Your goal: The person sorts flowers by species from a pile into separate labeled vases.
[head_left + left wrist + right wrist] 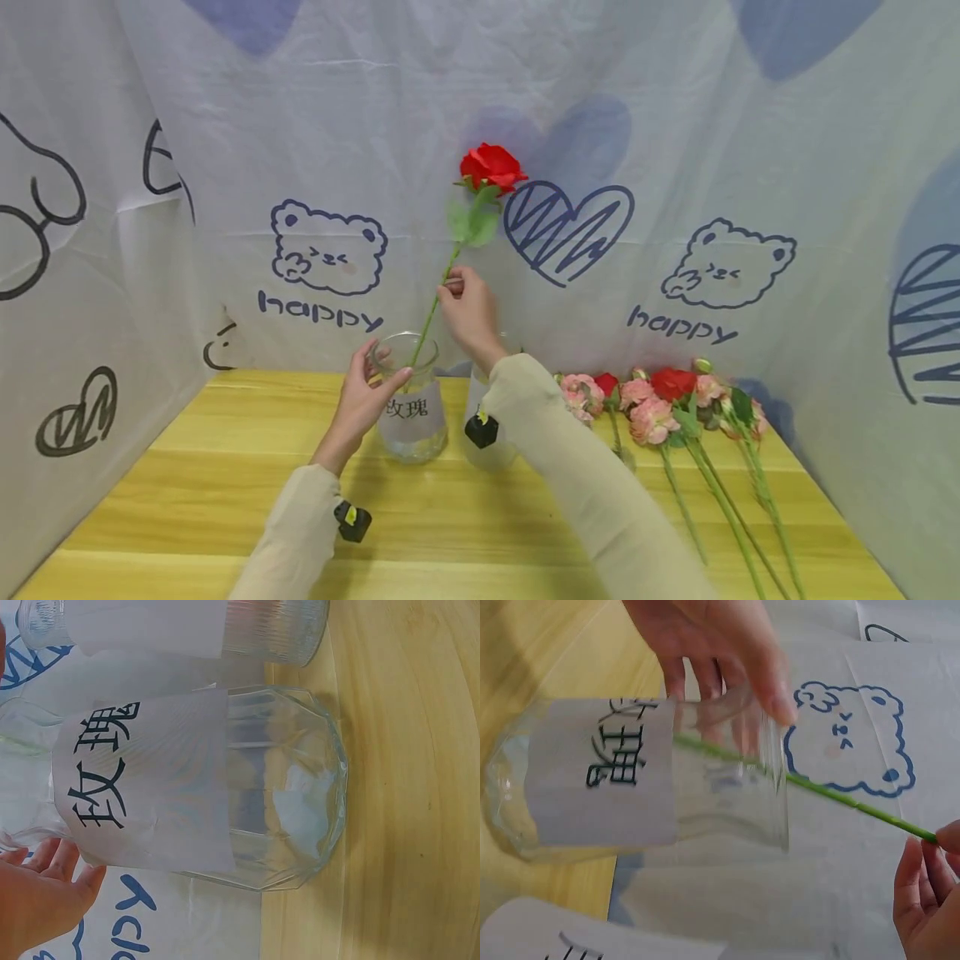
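1. White cloth (420, 92) forms our backdrop, printed with the word "happy" (320, 312) beneath bear drawings (328, 248).
2. Below it, we see a yellow wood-grain table (195, 483).
3. Our red rose (492, 170) leans above a glass jar (411, 437), its green stem (430, 315) reaching inside.
4. The jar's white label (165, 787) reads 玫瑰 ("rose").
5. Our left hand (365, 398) grasps the jar's rim, thumb in front, fingers behind.
6. Our right hand (471, 310) pinches the stem above the jar's mouth.

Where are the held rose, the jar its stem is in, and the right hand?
Held rose (492, 169): head view, on the red bloom.
Jar (174, 787): left wrist view, on its front label.
Right hand (474, 317): head view, on its back.
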